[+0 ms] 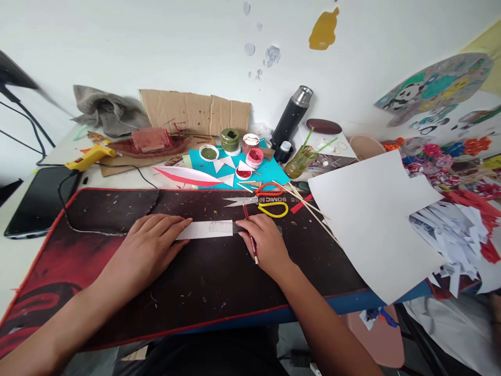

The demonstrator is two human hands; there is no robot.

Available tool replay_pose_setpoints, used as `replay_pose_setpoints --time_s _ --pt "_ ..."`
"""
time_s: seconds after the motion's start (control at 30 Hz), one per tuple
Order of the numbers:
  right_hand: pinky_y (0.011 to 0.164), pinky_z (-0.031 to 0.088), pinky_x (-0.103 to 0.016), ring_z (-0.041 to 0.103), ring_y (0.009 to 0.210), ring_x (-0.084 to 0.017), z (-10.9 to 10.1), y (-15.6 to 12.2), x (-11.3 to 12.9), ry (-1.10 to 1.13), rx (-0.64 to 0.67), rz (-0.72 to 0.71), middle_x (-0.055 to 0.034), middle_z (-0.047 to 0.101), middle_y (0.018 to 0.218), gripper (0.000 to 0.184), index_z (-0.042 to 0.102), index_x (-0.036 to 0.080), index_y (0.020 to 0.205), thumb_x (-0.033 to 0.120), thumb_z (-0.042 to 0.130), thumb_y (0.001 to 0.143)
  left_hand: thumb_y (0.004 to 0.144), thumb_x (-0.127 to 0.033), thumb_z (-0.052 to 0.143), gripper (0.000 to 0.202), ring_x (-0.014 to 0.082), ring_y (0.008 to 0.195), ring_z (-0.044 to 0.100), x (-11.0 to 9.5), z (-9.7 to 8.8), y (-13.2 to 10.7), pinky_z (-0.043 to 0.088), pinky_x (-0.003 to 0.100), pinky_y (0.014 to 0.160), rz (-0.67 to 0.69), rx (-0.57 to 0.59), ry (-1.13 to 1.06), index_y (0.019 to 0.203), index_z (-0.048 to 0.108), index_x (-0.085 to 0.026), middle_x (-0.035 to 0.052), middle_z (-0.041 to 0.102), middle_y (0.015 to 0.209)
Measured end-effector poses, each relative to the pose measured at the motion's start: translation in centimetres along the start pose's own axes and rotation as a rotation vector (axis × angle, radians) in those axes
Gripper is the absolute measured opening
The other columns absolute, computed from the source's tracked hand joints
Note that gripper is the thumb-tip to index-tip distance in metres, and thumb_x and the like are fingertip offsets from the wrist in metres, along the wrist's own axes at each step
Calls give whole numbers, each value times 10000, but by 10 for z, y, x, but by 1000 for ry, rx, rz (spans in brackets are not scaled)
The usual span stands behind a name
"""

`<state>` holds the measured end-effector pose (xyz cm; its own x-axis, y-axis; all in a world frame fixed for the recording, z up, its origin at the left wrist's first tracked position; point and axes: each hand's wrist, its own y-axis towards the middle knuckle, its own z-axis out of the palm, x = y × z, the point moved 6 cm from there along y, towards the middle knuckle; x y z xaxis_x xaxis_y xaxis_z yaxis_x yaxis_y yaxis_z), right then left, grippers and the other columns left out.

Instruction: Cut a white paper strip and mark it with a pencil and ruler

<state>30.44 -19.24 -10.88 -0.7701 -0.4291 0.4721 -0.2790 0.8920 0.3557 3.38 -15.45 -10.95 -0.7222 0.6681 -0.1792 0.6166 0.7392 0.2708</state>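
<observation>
A narrow white paper strip (198, 230) lies across the dark desk mat (203, 282). My left hand (154, 237) is closed on its left end, fingers on top and thumb at the near edge. Over the strip's right part rests a clear ruler (221, 226), its right end pinched by my right hand (266, 240). That same hand also keeps a red and black pencil (253, 249) between its fingers, tilted, eraser end toward me. Just beyond it lie scissors (274, 210) with orange and yellow handles, blades pointing left.
Behind the mat stand paint jars (229, 140) on blue paper (270, 175), a red model boat (148, 143) and a yellow glue gun (92, 155). Thin sticks (317, 216) and a large white sheet (364, 224) lie right. A phone-like black slab (39, 201) is left.
</observation>
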Motion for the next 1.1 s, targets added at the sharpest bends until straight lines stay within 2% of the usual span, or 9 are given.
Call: replay_pose_setpoints --time_s 0.3,0.5,0.67,0.8,0.93,1.1 --pt "904 593 -439 679 1003 -289 -1 0 -1 9 -33 10 -109 734 1071 179 750 202 1253 189 642 1111 1133 -539 458 489 313 1176 705 -1 -3 -1 533 466 1008 -16 -24 -16 1428 721 -251 116 776 1320" --pt "912 601 -441 686 1005 -287 -2 0 -1 23 -35 20 -100 728 1063 168 740 222 1241 191 643 1108 1133 -563 443 520 305 1113 714 2 -3 -1 562 439 948 -38 -26 -15 1452 709 -249 123 756 1255" --pt "884 601 -432 686 997 -285 -2 -1 -1 40 -33 7 -98 722 1061 189 733 241 1265 193 633 1111 1110 -618 442 570 284 1019 736 13 -1 -2 595 429 967 -126 -21 -62 1487 687 -267 111 740 1198" --pt "879 604 -434 690 1001 -286 0 -1 -1 47 -24 3 -94 722 1062 187 731 243 1251 181 636 1103 1095 -660 436 591 284 1058 755 22 2 -3 604 425 997 -200 -11 -93 1452 709 -277 102 751 1232" --pt "875 608 -438 689 993 -284 0 0 -2 62 -28 5 -92 721 1060 179 728 236 1239 166 653 1093 1103 -665 415 601 275 1074 773 24 6 -4 608 406 994 -225 30 -133 1416 732 -263 92 772 1202" --pt "866 622 -429 687 974 -274 0 -1 -2 66 -39 5 -86 716 1042 189 729 248 1241 163 652 1091 1097 -662 437 589 279 1058 765 21 5 -5 611 414 981 -218 -11 -98 1426 731 -272 99 768 1222"
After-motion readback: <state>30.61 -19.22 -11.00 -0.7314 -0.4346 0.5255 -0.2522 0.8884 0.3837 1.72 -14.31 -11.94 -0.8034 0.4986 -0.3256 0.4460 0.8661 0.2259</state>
